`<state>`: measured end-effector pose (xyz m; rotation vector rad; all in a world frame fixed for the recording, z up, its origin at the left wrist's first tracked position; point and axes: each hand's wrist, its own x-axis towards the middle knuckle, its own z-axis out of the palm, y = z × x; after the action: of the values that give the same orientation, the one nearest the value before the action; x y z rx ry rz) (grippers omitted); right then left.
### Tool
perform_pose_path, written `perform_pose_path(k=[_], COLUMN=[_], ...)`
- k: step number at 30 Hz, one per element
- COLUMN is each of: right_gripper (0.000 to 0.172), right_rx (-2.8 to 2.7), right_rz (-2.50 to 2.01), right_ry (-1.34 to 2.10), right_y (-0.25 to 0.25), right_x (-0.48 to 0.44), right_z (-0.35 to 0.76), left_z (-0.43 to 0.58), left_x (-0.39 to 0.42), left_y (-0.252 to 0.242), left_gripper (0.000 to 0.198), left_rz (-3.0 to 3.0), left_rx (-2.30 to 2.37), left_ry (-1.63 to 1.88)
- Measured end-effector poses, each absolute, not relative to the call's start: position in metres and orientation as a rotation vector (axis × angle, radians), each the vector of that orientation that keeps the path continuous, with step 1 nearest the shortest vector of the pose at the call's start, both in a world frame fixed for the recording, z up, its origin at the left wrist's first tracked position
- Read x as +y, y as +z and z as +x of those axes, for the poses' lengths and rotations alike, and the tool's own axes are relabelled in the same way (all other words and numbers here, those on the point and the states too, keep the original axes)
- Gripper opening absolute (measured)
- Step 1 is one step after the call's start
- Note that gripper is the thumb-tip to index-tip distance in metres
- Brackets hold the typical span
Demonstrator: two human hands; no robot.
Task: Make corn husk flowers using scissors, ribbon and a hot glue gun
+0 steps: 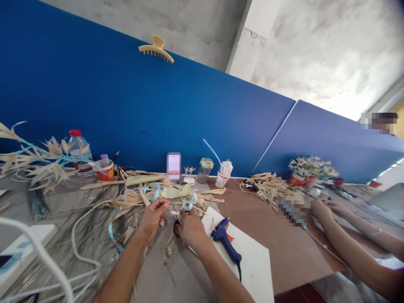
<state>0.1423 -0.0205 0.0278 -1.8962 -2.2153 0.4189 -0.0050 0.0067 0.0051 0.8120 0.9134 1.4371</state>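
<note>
My left hand [153, 219] is closed in a pinch over the middle of the table, and what its fingertips hold is too small to make out. Close to its right, my right hand [193, 229] grips a pair of scissors [176, 228]; a black handle loop shows, while the blades are mostly hidden. Just beyond both hands lies a heap of dried corn husks [135, 198] with curls of light blue ribbon [190, 202] among them. A blue glue gun [227, 242] rests on a white board [252, 265] beside my right forearm.
At the back stand a bottle [80, 153], a red paper cup [105, 171], a phone [174, 166], a glass jar [205, 170] and a white cup [222, 179]. White cables [78, 240] and a power strip [28, 248] lie left. A co-worker's hands [325, 210] are at the right.
</note>
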Motion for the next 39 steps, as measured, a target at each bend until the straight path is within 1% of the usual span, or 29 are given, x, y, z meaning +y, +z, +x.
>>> perform_pose_path(k=[3, 6, 8, 12, 15, 17, 24, 29, 31, 33, 36, 39], right_gripper=[0.045, 0.043, 0.039, 0.036, 0.036, 0.034, 0.020, 0.015, 0.009, 0.006, 0.013, 0.018], right_rx=[-2.268, -2.264, -2.164, -1.871, -1.863, -1.885, -1.867, -1.727, -1.527, -1.268, -0.957, -0.855], right_rz=[-1.893, -1.813, -1.726, -1.416, -1.115, -0.991, -0.943, -0.942, -0.979, -0.982, -0.897, -0.843], right_ry=[0.433, 0.582, 0.667, 0.678, 0.742, 0.742, 0.656, 0.674, 0.823, 1.092, 1.451, 1.596], right_y=[0.024, 0.022, 0.024, 0.031, 0.034, 0.032, 0.019, 0.017, 0.014, 0.009, 0.002, -0.001], right_x=[-0.019, -0.012, -0.005, 0.010, 0.012, 0.011, 0.010, 0.014, 0.019, 0.023, 0.027, 0.024], right_z=[0.136, 0.136, 0.138, 0.140, 0.136, 0.132, 0.132, 0.136, 0.136, 0.134, 0.129, 0.124], left_z=[-0.005, -0.006, -0.007, -0.008, -0.007, -0.007, -0.006, -0.003, -0.002, -0.002, 0.000, 0.001], left_x=[0.007, 0.007, 0.006, 0.005, 0.005, 0.005, 0.003, 0.002, 0.003, 0.003, 0.003, 0.003], left_y=[0.005, 0.006, 0.007, 0.009, 0.008, 0.007, 0.005, 0.007, 0.006, 0.005, 0.002, 0.002], left_gripper=[0.038, 0.039, 0.040, 0.039, 0.038, 0.037, 0.037, 0.042, 0.044, 0.045, 0.044, 0.042], left_rz=[0.817, 0.790, 0.771, 0.799, 0.854, 0.884, 0.918, 0.845, 0.838, 0.848, 0.882, 0.897], left_rx=[0.916, 0.914, 0.904, 0.930, 0.956, 0.968, 0.982, 0.962, 0.962, 0.970, 1.000, 1.028], left_ry=[1.430, 1.440, 1.452, 1.415, 1.357, 1.334, 1.234, 1.196, 1.214, 1.237, 1.264, 1.320])
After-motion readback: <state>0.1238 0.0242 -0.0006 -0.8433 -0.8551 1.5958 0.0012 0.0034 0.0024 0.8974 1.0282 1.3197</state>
